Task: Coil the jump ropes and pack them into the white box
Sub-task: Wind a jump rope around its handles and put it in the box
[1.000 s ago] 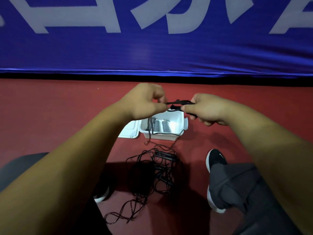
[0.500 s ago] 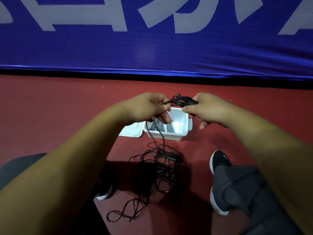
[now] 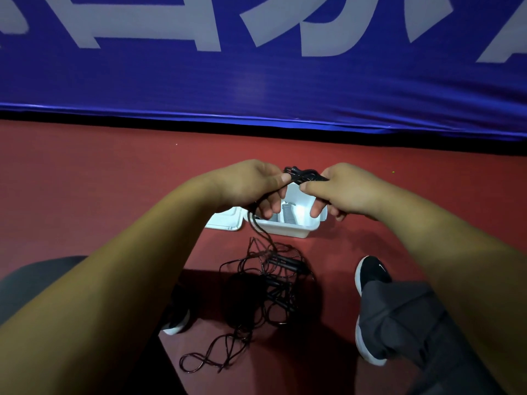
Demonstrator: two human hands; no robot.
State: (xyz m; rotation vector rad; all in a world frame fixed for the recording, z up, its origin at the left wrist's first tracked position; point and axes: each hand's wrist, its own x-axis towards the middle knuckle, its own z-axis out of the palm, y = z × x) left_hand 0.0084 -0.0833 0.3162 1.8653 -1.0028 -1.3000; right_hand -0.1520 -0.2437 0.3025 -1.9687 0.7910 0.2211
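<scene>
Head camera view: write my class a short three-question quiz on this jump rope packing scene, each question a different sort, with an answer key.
1. Multiple choice: where does the loose rope tangle lie?
A) on the red floor, nearer the person than the white box
B) inside the box
C) hung on a hook
2. True or false: the white box is closed.
3. Short answer: which hands grip the black rope bundle?
Key: 1 A. 2 False, it stands open. 3 Both, the left hand and the right hand.

Blk rope bundle (image 3: 303,175) over open white box (image 3: 291,230), tangled ropes (image 3: 285,265) nearby
</scene>
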